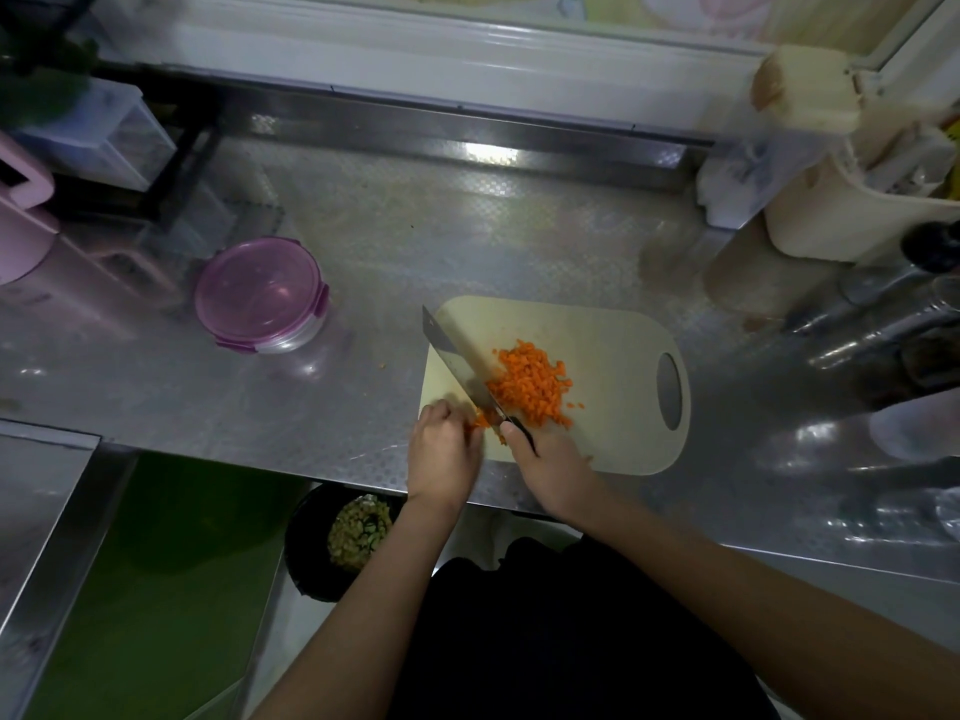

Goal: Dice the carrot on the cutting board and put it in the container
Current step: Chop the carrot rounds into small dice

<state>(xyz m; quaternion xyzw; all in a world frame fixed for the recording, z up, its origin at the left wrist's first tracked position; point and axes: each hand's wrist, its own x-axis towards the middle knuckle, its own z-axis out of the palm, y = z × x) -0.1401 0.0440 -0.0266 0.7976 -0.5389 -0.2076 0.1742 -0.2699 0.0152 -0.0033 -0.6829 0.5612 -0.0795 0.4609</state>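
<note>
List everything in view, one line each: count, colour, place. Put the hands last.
cutting board: one, cream, counter centre-right
diced carrot: one pile, orange, middle of the board
carrot piece: one, orange, board's near-left edge
knife: one, steel blade, dark handle, over the board's left part
container: one, clear, purple lid on, counter left
counter: one, patterned steel
jug: one, pink, far left
tub: one, cream, back right
bin: one, black, below the counter edge, yellowish scraps inside
left hand: holds the carrot piece
right hand: grips the knife handle
</note>
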